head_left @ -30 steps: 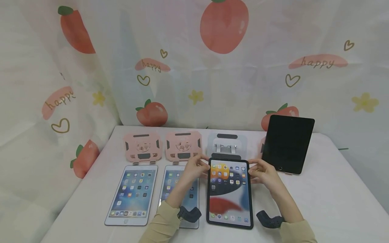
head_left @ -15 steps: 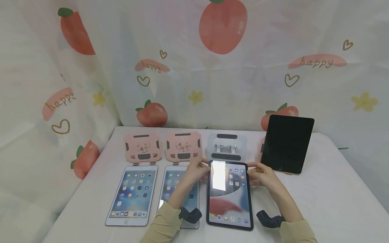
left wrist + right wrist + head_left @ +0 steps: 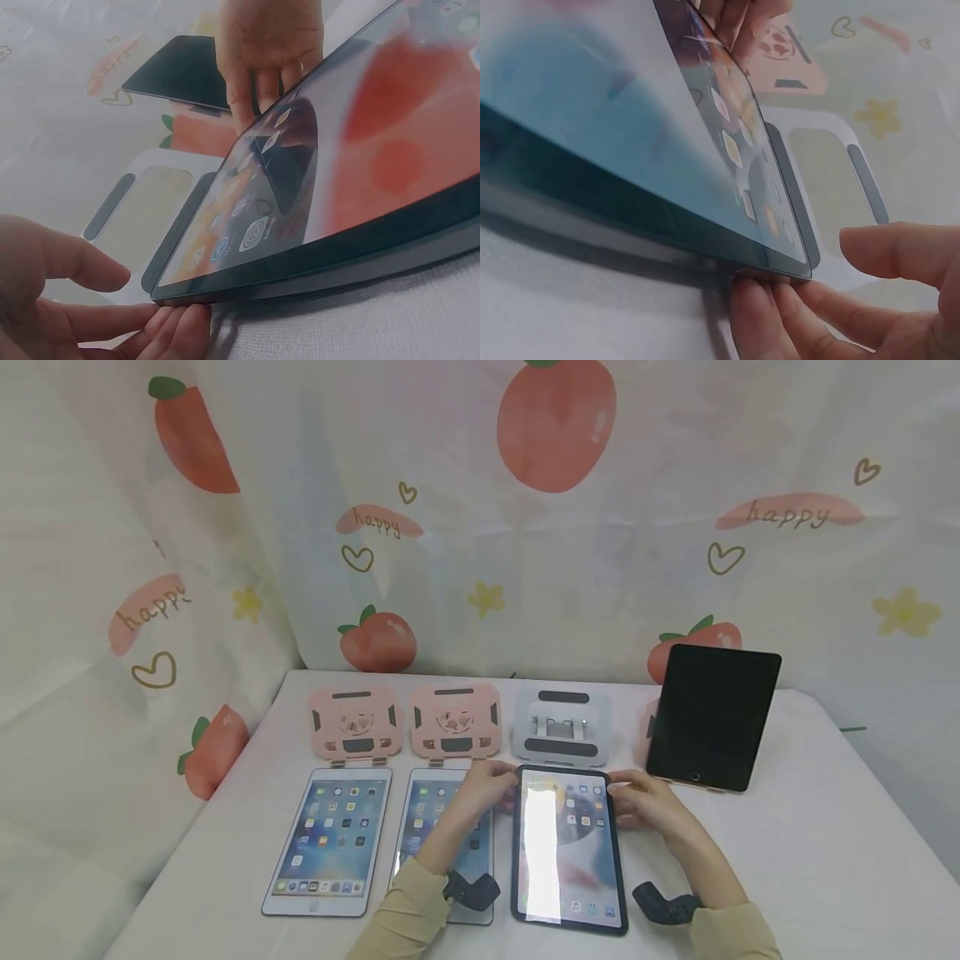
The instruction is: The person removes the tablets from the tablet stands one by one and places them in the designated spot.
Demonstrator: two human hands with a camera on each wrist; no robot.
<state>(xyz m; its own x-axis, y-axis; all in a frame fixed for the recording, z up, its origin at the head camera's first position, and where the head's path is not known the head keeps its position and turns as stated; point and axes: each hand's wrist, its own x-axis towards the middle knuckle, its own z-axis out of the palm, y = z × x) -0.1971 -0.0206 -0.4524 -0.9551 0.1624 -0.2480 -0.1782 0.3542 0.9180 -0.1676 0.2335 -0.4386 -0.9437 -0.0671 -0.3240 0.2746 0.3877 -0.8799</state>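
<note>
In the head view a dark-framed tablet [image 3: 592,860] lies nearly flat on the table, its lit screen partly washed out by glare. At its upper left corner is my left hand [image 3: 483,789], fingertips under the edge. My right hand [image 3: 647,802] sits likewise at the upper right corner. In the left wrist view the left thumb [image 3: 97,270] stands apart from the tablet while the other fingertips [image 3: 187,326] touch it from below. The right wrist view shows the same: thumb [image 3: 877,247] raised off, fingertips [image 3: 754,307] beneath the corner. A blue-grey stand [image 3: 564,749] stands just behind the tablet.
Two white-framed tablets lie to the left, one in full view [image 3: 330,843], the other [image 3: 468,852] partly behind my left arm. Pink stands [image 3: 356,724] [image 3: 455,722] are behind them. At the back right, a black-screened tablet [image 3: 712,718] leans upright on a pink stand.
The dark-framed tablet's upper edge has come down and toward me, uncovering more of the blue-grey stand. Both hands have moved down with it, and glare has spread over the screen.
</note>
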